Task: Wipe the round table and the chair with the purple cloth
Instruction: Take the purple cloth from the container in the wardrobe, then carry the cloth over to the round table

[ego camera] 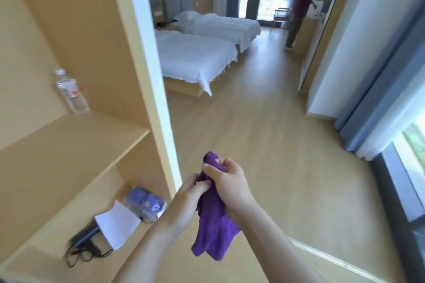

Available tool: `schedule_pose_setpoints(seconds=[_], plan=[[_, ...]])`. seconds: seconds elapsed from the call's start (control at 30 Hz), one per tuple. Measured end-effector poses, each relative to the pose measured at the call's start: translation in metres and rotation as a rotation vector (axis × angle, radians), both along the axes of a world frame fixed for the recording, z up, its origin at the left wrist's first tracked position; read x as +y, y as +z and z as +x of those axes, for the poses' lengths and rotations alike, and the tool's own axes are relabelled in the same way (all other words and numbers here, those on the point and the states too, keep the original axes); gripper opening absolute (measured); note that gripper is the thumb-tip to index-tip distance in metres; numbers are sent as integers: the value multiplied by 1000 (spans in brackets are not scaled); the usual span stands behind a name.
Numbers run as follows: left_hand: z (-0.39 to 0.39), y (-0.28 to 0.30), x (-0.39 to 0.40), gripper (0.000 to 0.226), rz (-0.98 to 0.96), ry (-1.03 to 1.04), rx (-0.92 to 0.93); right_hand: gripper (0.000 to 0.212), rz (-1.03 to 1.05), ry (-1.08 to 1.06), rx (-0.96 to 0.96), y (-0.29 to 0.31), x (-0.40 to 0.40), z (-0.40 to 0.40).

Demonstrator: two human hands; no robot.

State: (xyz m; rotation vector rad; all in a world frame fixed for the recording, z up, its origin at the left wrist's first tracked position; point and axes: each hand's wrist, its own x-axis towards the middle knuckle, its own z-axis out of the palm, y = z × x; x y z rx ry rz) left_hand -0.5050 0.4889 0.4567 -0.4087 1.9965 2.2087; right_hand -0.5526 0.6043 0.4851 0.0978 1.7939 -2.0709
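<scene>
The purple cloth [212, 220] hangs bunched between both my hands at the lower middle of the head view, above the wooden floor. My right hand [227, 185] grips its upper part, with a tuft sticking out above the fingers. My left hand [188, 197] pinches the cloth from the left side. A wooden chair [281, 15] stands far off by the window at the back of the room. No round table is in view.
Wooden shelving on my left holds a water bottle [71, 92], a white paper [116, 223], a wrapped bluish packet [145, 202] and a black corded device [85, 242]. Two white beds [195, 57] lie beyond. A person [301, 9] stands at the far right wall. Curtains [377, 108] line the right side.
</scene>
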Motion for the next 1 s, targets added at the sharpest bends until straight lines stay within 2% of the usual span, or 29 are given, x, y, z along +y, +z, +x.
schedule_pose_setpoints(seconds=[0.07,0.23,0.37,0.53,0.77,1.0], plan=[[-42,0,23,38,-34,11,-4,24,-1,-12,10,4,28,-41],[-153,-7,48,15,-132,30,-10,28,-5,-1,22,4,64,-147],[-253,-15,44,20,-228,26,28,26,-4,-3,39,-3,66,-247],[-392,-14,13,17,-369,128,122,18,38,-38,38,-4,53,-390],[-583,29,-49,21,-565,274,245,20,65,-41,138,24,34,-592],[-747,49,-102,27,-691,306,268,19,37,71,217,37,12,-784]])
